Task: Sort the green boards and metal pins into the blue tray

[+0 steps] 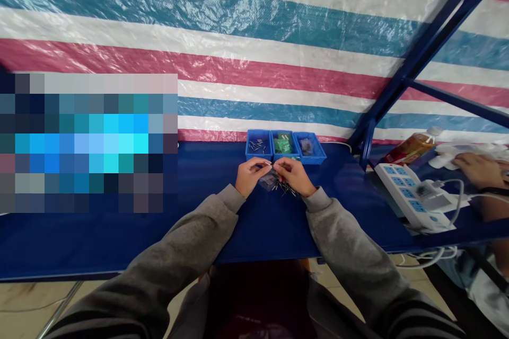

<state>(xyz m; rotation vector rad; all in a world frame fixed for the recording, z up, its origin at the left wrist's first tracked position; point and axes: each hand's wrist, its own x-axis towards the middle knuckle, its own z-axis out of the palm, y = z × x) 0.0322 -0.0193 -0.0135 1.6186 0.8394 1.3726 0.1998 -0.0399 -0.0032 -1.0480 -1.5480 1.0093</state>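
My left hand [251,175] is closed, fingertips pinching one end of a small thin pin-like piece [269,163]. Close beside it, my right hand [295,176] is also pinched at the fingertips; what it holds is too small to name. Below the hands, a heap of thin metal pieces [284,187] lies on the blue table [262,228] by a small clear plastic bag [268,181]. Behind the hands stand three blue bins in a row: the left bin [259,155] has thin metal pieces, the middle bin [285,154] green packets, the right bin [314,159] a clear bag.
A white power strip [401,190] with plugs and cables lies to the right. Beyond it are a bottle of amber liquid [413,145] and another person's hand [479,169] near clear plastic. Blue metal frame bars [397,87] rise at the right. The left side is pixelated.
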